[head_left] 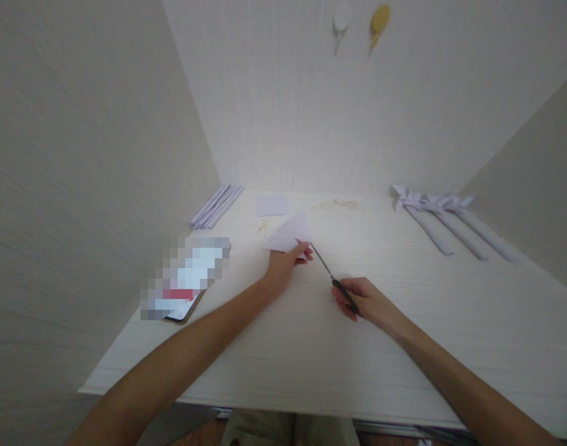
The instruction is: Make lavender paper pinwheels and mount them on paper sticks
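Starting at far left: a bundle of folded paper strips (216, 206) lies against the wall; nearer, a blurred-out flat object (186, 279) rests on the table (404, 347). A small paper square (272, 205) sits far centre, loose scraps beside it. Left hand (283, 266) is closed in a pinch on the near edge of a folded white paper (290, 235), holding it up off the table, mid-scene. Just right, scissors (332, 279) point up-left, tip touching or almost touching the paper; whether the blades are parted cannot be told. Right hand (364, 300) is curled closed around the dark handles. Far right: three rolled paper pieces with bows (445, 220). Risk, as judged: blade tip sits close to the left fingertips, so a slip could nick them; paper held by one edge may flex and tear crookedly.
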Demonstrator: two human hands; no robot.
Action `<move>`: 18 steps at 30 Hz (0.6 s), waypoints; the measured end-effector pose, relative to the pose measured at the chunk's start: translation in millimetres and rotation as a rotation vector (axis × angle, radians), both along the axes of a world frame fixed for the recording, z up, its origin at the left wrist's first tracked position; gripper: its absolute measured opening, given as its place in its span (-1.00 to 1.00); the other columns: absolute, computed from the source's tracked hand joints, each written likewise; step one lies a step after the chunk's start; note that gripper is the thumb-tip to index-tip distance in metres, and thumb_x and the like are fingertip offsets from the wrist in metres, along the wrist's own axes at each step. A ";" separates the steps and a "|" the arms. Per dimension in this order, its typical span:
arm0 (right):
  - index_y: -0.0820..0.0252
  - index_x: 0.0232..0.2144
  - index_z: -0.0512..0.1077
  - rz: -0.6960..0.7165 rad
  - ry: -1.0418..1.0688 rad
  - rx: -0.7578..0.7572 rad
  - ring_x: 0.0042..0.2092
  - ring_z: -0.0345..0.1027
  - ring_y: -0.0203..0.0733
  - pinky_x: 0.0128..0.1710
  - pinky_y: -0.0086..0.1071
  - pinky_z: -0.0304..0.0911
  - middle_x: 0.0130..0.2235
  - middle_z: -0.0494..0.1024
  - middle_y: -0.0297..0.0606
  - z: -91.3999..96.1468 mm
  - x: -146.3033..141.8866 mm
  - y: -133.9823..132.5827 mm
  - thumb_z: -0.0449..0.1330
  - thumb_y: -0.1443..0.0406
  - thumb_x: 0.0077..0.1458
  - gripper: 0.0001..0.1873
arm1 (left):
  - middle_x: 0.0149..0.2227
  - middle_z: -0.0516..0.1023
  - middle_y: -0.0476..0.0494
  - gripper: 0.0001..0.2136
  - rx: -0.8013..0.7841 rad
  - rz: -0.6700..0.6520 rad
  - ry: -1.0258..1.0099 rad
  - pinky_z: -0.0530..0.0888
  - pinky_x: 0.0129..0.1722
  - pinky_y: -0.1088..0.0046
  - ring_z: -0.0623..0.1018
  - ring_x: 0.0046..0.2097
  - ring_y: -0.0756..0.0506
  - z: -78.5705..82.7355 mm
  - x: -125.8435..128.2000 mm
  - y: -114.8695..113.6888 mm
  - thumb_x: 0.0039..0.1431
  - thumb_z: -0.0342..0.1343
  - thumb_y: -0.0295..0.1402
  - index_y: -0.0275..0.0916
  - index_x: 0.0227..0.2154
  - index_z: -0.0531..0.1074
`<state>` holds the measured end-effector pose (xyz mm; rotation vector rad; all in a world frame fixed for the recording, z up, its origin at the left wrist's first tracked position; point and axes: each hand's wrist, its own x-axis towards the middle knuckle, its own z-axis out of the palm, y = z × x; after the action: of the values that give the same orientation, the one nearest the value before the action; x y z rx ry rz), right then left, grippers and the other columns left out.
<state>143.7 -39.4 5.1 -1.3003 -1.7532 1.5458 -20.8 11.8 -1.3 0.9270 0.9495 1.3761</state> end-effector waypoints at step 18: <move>0.21 -0.73 0.18 -0.015 -0.051 0.067 -0.69 0.01 -0.43 -0.67 -0.49 -0.10 -0.77 0.21 -0.43 5.3 0.1 -2.0 0.08 0.06 -0.07 -0.59 | -0.60 0.39 0.01 -0.87 -0.010 0.011 -0.068 0.28 -0.62 0.64 0.38 -0.58 0.11 3.3 -0.5 -0.5 -0.17 0.12 -0.38 -0.34 -0.59 0.32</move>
<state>143.8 -41.4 10.4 -1.3285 -1.8062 1.4446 -21.3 11.3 2.0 0.8636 0.9107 1.4028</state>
